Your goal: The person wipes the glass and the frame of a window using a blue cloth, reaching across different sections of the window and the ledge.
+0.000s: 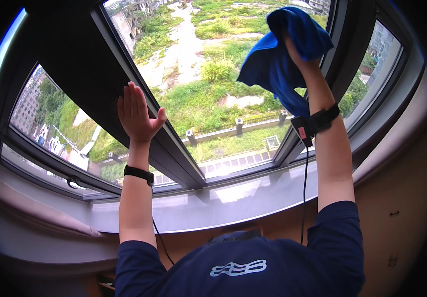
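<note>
My right hand is raised to the upper right part of the large window pane. A blue cloth is in it, covering the fingers and hanging in folds to the left and below the wrist. Farther left, my left hand lies flat on the dark window frame, beside the pane's left edge. Its fingers point upward, its thumb sticks out to the right, and it holds nothing.
Black straps with thin cables circle both wrists. Below the window runs a pale sill. A smaller pane with a handle is at lower left, another narrow pane at right. Pale curtains hang at the sides.
</note>
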### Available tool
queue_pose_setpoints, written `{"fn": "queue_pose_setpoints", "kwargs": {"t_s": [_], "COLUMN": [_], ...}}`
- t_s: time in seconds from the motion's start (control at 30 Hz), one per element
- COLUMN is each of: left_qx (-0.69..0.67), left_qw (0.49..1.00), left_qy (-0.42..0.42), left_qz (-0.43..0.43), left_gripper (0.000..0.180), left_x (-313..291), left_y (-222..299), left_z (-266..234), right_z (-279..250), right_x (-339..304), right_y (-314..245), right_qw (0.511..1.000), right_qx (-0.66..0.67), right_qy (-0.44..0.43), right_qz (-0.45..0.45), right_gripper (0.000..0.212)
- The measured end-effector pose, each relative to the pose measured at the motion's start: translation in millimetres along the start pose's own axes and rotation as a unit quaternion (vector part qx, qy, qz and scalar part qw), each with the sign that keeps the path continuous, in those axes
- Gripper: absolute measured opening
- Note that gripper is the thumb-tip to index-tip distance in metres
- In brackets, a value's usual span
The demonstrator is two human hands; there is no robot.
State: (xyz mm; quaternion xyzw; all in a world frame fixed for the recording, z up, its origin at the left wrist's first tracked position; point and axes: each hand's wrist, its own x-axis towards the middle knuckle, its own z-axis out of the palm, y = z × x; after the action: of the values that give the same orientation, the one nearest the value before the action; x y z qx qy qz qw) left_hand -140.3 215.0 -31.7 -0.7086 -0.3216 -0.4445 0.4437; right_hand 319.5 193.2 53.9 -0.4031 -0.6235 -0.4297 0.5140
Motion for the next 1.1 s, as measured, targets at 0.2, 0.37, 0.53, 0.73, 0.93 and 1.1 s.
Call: {"fn": "queue_pose_setpoints", "kwargs": {"t_s": [0.2, 0.37, 0.53, 0.73, 0.93, 1.1], "left_qx": [-0.025, 0.004, -0.035, -0.006, -0.009, -0.031], "left_qw": [1.0, 0.999, 0.999, 1.0, 1.0, 0.999], "left_qy": [-0.006, -0.034, -0.004, 0.017, 0.01, 0.008], "left_qz": [-0.008, -0.011, -0.017, 0.002, 0.007, 0.001], "left_gripper": [0.068, 0.071, 0.091, 0.093, 0.093, 0.093], "left_x": [-1.5, -13.4, -3.6, 1.7, -1.0, 2.7], "left_y": [11.2, -1.7, 4.1, 0.0, 0.6, 10.8], "left_z": [0.0, 1.0, -1.2, 0.6, -3.7, 5.1], "right_z": [-22.5, 39.1, 95.7, 91.3, 37.7, -24.1], "right_x": [-5.4, 33.6, 34.9, 4.6, -19.0, -41.7], "right_y": [18.5, -157.9, -268.8, -226.4, -72.0, 34.2], "right_qw": [0.93, 0.943, 0.968, 0.966, 0.991, 0.933], "right_qx": [0.015, 0.237, 0.224, 0.249, 0.115, -0.029], "right_qy": [0.121, -0.037, -0.103, -0.058, -0.054, 0.061], "right_qz": [0.348, 0.231, 0.058, -0.023, 0.031, 0.353], "right_gripper": [0.022, 0.025, 0.025, 0.038, 0.017, 0.033]}}
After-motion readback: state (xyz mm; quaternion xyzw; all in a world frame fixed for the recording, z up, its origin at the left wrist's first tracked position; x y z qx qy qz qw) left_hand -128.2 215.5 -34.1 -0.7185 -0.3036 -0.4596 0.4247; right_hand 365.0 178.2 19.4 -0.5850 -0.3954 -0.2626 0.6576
